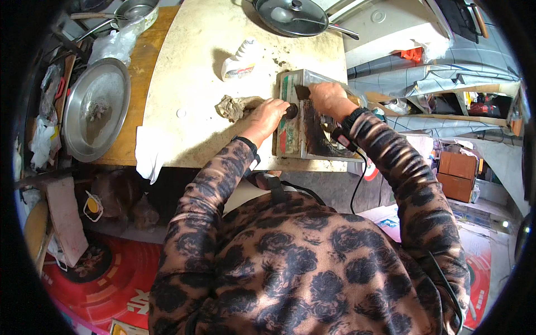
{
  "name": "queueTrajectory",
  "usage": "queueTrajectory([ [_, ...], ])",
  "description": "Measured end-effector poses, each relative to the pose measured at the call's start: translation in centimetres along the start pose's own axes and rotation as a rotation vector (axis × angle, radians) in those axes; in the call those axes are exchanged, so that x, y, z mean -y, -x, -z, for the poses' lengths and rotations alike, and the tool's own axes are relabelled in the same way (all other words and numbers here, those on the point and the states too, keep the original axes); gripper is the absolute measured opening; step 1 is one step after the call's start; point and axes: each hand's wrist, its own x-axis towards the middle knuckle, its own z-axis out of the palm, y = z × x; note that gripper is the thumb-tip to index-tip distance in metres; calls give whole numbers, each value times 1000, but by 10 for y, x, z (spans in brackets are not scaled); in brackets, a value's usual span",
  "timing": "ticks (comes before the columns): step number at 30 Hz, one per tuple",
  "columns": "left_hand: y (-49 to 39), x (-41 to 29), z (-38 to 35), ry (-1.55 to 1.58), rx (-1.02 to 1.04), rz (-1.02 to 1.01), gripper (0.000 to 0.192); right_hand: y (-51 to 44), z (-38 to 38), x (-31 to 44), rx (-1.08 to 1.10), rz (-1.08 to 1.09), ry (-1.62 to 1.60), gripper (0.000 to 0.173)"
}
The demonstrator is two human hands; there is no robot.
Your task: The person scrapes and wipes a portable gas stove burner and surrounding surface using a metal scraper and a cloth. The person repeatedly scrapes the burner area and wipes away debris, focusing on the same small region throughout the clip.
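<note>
A gas stove (295,144) with a dark, grimy top and a green and red front strip stands on the worn pale tabletop. My left hand (270,117) rests at the strip with its fingertips on a round black knob (291,110). My right hand (328,97) is closed over the stove's far part, gripping a dark flat scraper-like blade (302,92); its handle is hidden in the fist. Left of the stove, just beyond my left hand, lies a crumpled brownish cloth (230,108). A white spray bottle (238,67) with a label lies farther back.
A lidded black pan (293,16) sits at the back of the table. At the left are a metal basin (97,113), a saucepan (136,10) and plastic bags (115,44). A white cloth (150,153) hangs over the near edge. A black cable (359,184) hangs beside my right forearm.
</note>
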Motion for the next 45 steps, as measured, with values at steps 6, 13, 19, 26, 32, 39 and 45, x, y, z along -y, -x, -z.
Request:
queueTrajectory([
  [6,-3,3,-2,-17,-16,-18,22,-29,-6,-13,-106,-42,37,27],
  [13,-2,0,-2,3,0,30,22,-51,-1,-33,-70,12,-64,29],
  [19,0,0,1,35,7,56,22,-65,15,-40,-167,-21,18,28],
  [26,1,2,-2,29,39,77,22,-89,29,-49,-202,-27,33,29],
  [32,2,1,-3,-8,35,58,22,-90,29,-48,-129,-2,12,30],
  [39,1,-1,0,-30,-10,17,25,-91,34,-40,-108,-25,-19,29],
  [45,2,-2,0,-6,3,43,25,-72,32,-18,-24,7,-20,28],
])
